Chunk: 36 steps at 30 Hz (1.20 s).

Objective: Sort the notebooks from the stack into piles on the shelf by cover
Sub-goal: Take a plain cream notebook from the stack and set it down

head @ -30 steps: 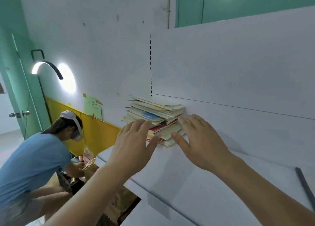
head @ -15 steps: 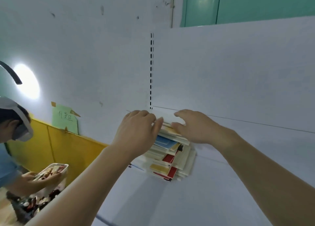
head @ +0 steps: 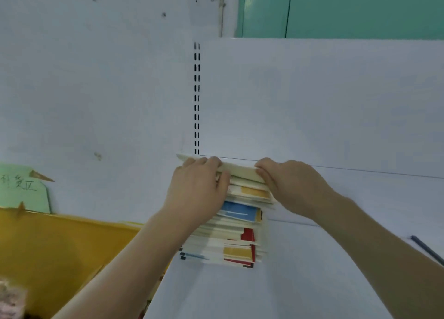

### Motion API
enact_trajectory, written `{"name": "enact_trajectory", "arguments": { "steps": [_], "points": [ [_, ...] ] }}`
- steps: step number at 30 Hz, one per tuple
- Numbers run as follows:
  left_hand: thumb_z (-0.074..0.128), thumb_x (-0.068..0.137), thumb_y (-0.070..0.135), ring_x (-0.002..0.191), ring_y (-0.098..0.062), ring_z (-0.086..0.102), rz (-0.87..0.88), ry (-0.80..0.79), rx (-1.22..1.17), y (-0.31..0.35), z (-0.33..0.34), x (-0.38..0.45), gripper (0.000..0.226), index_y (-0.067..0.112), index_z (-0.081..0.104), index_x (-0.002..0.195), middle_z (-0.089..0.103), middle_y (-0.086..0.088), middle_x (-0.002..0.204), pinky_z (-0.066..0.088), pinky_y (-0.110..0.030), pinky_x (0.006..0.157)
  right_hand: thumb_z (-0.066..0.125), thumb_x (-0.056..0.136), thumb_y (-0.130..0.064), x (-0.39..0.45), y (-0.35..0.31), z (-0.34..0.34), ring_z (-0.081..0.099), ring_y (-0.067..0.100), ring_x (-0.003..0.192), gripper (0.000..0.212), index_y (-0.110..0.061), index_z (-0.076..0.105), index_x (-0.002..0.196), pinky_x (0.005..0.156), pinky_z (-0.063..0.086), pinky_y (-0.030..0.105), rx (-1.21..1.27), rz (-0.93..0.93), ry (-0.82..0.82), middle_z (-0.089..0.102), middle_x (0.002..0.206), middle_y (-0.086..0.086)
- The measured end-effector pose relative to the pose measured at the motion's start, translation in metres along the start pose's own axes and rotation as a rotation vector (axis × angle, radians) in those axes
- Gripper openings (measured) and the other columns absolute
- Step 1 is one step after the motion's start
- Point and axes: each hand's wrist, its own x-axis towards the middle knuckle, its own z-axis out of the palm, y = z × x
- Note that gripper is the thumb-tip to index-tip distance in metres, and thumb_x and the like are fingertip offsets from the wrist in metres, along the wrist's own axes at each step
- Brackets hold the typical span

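Note:
A tall stack of notebooks (head: 236, 232) with cream, blue, red and yellow covers stands at the left end of the white shelf (head: 300, 270). The top notebook (head: 240, 170) is cream and its near edge is tilted up. My left hand (head: 199, 193) grips its left side, fingers curled over the top. My right hand (head: 288, 186) holds its right end, fingers curled round the edge. The covers lower down are partly hidden by my left hand.
The shelf's white back panel (head: 312, 102) rises behind the stack, with a slotted upright (head: 196, 97) at its left. A yellow partition (head: 60, 246) with a green paper note (head: 24, 188) lies to the left. A dark rod (head: 427, 250) lies on the shelf at right.
My hands went from hovering in front of the stack to closing on the top notebook and lifting its edge. The view swung right, and the person at left went out of frame.

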Motion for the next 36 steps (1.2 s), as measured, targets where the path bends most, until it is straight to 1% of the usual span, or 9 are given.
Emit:
{"name": "enact_trajectory", "arguments": {
  "steps": [3, 7, 12, 15, 19, 25, 29, 32, 36],
  "points": [
    [0.031, 0.104, 0.048, 0.08, -0.02, 0.058, -0.138, -0.003, -0.208, 0.018, -0.012, 0.007, 0.047, 0.018, 0.062, 0.086, 0.064, 0.003, 0.079, 0.046, -0.034, 0.071, 0.021, 0.104, -0.04, -0.008, -0.01, -0.01, 0.057, 0.021, 0.057, 0.035, -0.022, 0.05, 0.108, 0.058, 0.05, 0.035, -0.092, -0.005, 0.185, 0.06, 0.068, -0.006],
    [0.039, 0.097, 0.062, 0.086, -0.02, 0.068, -0.333, -0.096, -0.622, 0.046, -0.026, 0.019, 0.064, 0.006, 0.07, 0.094, 0.073, -0.005, 0.089, 0.053, -0.043, 0.087, 0.067, 0.09, -0.026, -0.017, -0.023, -0.017, 0.045, 0.017, 0.042, 0.012, -0.016, 0.061, 0.094, 0.04, 0.035, 0.024, -0.179, -0.072, 0.477, 0.056, 0.056, -0.005],
    [0.055, 0.094, 0.017, 0.078, -0.027, 0.07, -0.607, -0.054, -1.196, 0.061, -0.016, 0.026, 0.008, 0.01, 0.057, 0.093, 0.068, -0.007, 0.085, 0.061, -0.049, 0.081, 0.037, 0.104, -0.032, -0.034, -0.035, -0.006, 0.064, 0.013, 0.08, 0.035, -0.016, 0.066, 0.116, 0.071, 0.048, 0.026, -0.082, -0.158, 0.504, 0.072, 0.093, -0.004],
    [0.048, 0.096, 0.02, 0.096, -0.026, 0.064, -0.652, 0.097, -1.094, 0.051, -0.007, 0.028, 0.014, 0.019, 0.052, 0.11, 0.065, 0.0, 0.1, 0.056, -0.052, 0.088, 0.024, 0.106, -0.041, -0.041, -0.028, -0.006, 0.057, 0.011, 0.112, 0.047, -0.02, 0.057, 0.132, 0.099, 0.041, 0.025, 0.275, -0.107, 0.298, 0.066, 0.124, -0.005],
    [0.044, 0.104, 0.025, 0.095, -0.017, 0.058, -0.654, 0.286, -1.075, 0.024, -0.016, 0.025, 0.012, 0.03, 0.05, 0.112, 0.058, 0.012, 0.098, 0.05, -0.039, 0.083, 0.038, 0.101, -0.048, -0.028, 0.012, -0.001, 0.052, 0.01, 0.124, 0.042, -0.028, 0.055, 0.134, 0.103, 0.037, 0.025, 0.397, 0.255, 0.144, 0.059, 0.134, -0.011],
    [0.041, 0.104, 0.025, 0.095, -0.021, 0.057, -0.657, 0.218, -0.952, 0.001, -0.027, 0.014, 0.017, 0.036, 0.05, 0.112, 0.058, 0.01, 0.1, 0.053, -0.047, 0.085, 0.047, 0.087, -0.07, 0.006, 0.029, 0.014, 0.047, 0.01, 0.124, 0.06, -0.036, 0.052, 0.136, 0.101, 0.035, 0.028, 0.489, 0.185, -0.452, 0.051, 0.139, -0.012],
    [0.04, 0.105, 0.022, 0.091, -0.018, 0.056, -0.635, 0.192, -0.914, -0.004, -0.029, 0.01, 0.017, 0.033, 0.05, 0.114, 0.057, 0.009, 0.099, 0.048, -0.039, 0.076, 0.039, 0.098, -0.057, 0.016, 0.027, 0.015, 0.059, 0.012, 0.096, 0.039, -0.03, 0.063, 0.113, 0.086, 0.048, 0.031, 0.309, 0.055, -0.335, 0.067, 0.105, -0.009],
    [0.04, 0.105, 0.023, 0.09, -0.019, 0.056, -0.654, 0.205, -0.916, -0.007, -0.03, 0.009, 0.017, 0.033, 0.051, 0.114, 0.059, 0.007, 0.101, 0.05, -0.042, 0.076, 0.026, 0.106, -0.036, 0.015, 0.02, 0.02, 0.057, 0.021, 0.07, 0.03, -0.019, 0.049, 0.11, 0.065, 0.048, 0.036, -0.082, -0.127, -0.152, 0.054, 0.072, -0.001],
    [0.038, 0.105, 0.021, 0.088, -0.019, 0.056, -0.656, 0.243, -0.884, -0.009, -0.031, 0.007, 0.014, 0.027, 0.049, 0.112, 0.058, 0.004, 0.1, 0.044, -0.035, 0.065, 0.031, 0.103, -0.035, 0.015, 0.02, 0.019, 0.055, 0.021, 0.067, 0.026, -0.022, 0.049, 0.117, 0.06, 0.041, 0.034, -0.112, -0.161, -0.036, 0.052, 0.071, -0.004]
  ]
}}
